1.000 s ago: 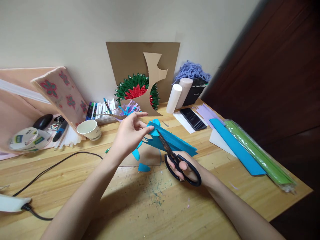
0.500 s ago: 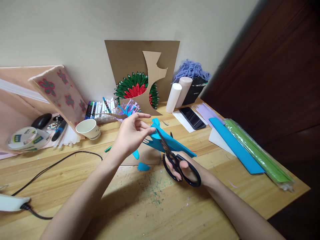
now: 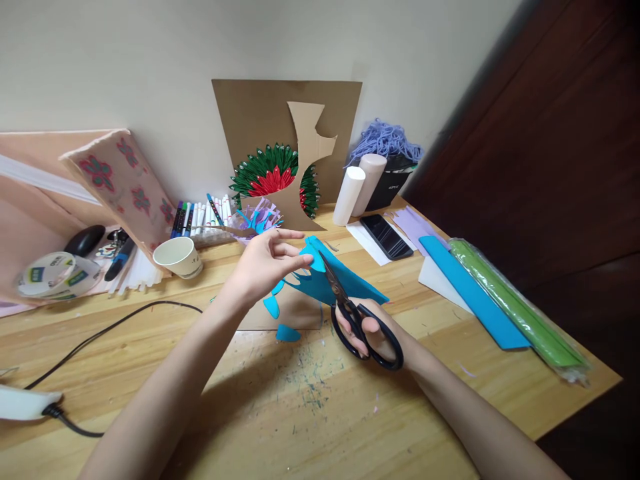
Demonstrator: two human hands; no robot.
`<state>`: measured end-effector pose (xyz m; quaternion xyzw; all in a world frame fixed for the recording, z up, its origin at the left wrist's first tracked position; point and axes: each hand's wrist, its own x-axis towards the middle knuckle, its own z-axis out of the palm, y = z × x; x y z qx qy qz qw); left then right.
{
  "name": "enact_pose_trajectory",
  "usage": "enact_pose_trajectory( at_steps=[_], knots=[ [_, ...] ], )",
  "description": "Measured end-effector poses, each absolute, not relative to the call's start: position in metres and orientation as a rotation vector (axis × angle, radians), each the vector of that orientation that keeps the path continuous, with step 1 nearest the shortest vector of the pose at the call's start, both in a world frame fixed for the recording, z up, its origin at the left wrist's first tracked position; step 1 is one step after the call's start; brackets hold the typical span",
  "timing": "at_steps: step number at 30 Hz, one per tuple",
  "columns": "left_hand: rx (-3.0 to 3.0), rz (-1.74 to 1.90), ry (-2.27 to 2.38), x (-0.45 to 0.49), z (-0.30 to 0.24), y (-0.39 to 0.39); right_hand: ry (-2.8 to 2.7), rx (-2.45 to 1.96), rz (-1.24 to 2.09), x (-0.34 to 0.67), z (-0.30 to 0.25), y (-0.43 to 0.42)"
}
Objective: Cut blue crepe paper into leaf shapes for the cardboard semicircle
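Note:
My left hand (image 3: 264,265) pinches a folded blue paper (image 3: 320,283) above the wooden table (image 3: 280,407), with its upper fingers spread. My right hand (image 3: 373,333) grips black scissors (image 3: 357,317) through the handles. The blades lie closed along the blue paper near my left fingertips. A cut blue scrap (image 3: 287,333) lies on a brown card below the paper.
Leaning on the wall is a cardboard sheet (image 3: 260,117) with a red and green paper flower. Markers (image 3: 200,215), a paper cup (image 3: 179,257), tape roll (image 3: 53,273), phone (image 3: 386,237), white rolls (image 3: 350,193), blue (image 3: 475,293) and green (image 3: 515,307) paper strips, and a black cable (image 3: 100,333) surround the hands.
The scissor blades opened half a second ago and have closed again on the blue paper. Both hands stay in nearly the same place.

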<state>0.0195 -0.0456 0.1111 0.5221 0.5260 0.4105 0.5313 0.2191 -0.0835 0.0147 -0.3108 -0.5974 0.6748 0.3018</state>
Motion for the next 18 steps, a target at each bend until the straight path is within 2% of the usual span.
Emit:
enact_pose_trajectory(
  at_steps=[12,18],
  knots=[
    [1.314,0.928,1.256,0.025,0.112,-0.051,-1.708,-0.717,1.725,0.22,0.02,-0.088],
    [1.306,0.939,1.247,0.027,0.112,-0.05,-1.602,-0.741,1.761,0.215,0.017,-0.088]
  ],
)
